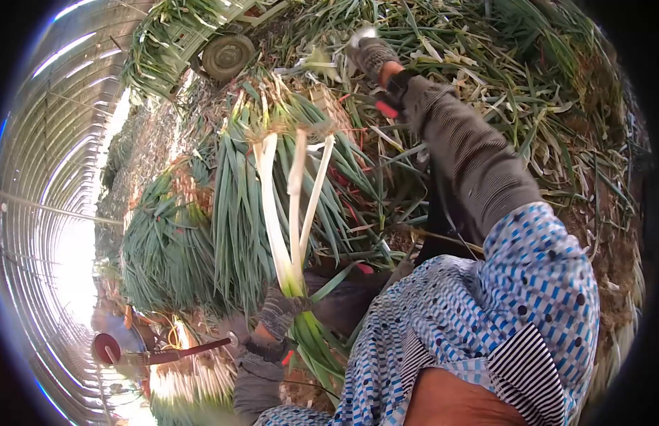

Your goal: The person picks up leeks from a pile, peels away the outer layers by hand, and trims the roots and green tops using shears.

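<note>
My left hand [281, 312], in a grey knitted glove, is closed round several long green onions [295, 213] where the white stems turn green. Their roots point up the view, and the green leaves hang below the hand. Beyond the held stems lies a large pile of green onions [237, 206]. My right hand [372, 53], also gloved, is stretched out at the upper middle over loose leaves. A blurred whitish patch shows at its fingertips; the fingers are smeared, and whether they hold anything is unclear.
Loose leaves and peelings [507, 92] cover the ground at the upper right. A cart wheel [228, 57] and a green crate [201, 32] are at the top left. Another onion pile [166, 248] lies left, above a red-handled tool [187, 351] and white-stemmed onions [194, 383]. Curved greenhouse ribs rise at the far left.
</note>
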### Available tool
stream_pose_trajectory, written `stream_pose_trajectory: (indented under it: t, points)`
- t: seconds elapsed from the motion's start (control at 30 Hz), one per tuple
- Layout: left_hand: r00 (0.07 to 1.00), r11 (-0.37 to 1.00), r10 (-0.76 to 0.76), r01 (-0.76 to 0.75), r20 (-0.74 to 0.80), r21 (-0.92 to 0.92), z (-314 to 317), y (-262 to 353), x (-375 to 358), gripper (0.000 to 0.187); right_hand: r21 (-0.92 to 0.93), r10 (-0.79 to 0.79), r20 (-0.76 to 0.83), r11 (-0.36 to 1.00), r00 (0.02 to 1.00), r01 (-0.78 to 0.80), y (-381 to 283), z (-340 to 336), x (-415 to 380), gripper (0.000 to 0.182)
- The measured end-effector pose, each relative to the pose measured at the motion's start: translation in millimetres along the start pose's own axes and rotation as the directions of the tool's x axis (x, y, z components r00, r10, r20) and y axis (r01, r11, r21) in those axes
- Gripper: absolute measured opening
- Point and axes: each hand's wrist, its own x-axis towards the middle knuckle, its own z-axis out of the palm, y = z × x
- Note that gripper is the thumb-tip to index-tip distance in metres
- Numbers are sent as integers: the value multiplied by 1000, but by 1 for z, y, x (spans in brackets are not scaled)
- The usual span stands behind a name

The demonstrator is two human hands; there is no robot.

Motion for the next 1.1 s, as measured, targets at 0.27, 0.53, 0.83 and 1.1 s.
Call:
stream_pose_trajectory:
  t: [0.27, 0.53, 0.83, 1.1]
  points:
    - [1000, 995, 15, -17, 15, 102, 2, 11, 7, 53, -34, -819, 443, 393, 366, 919, -98, 16, -188, 26]
    - [996, 990, 83, -84, 14, 110, 6, -13, 3, 44, -723, -605, 269, 386, 749, 573, -52, -37, -98, 16]
    - [994, 996, 85, -86, 61, 12, 9, 2, 7, 37, 171, -791, 329, 587, 516, 791, -70, -28, -186, 40]
    - [995, 975, 88, -96, 47, 202, 14, 8, 1, 40, -24, -582, 696, 566, 421, 824, -82, 15, -215, 9]
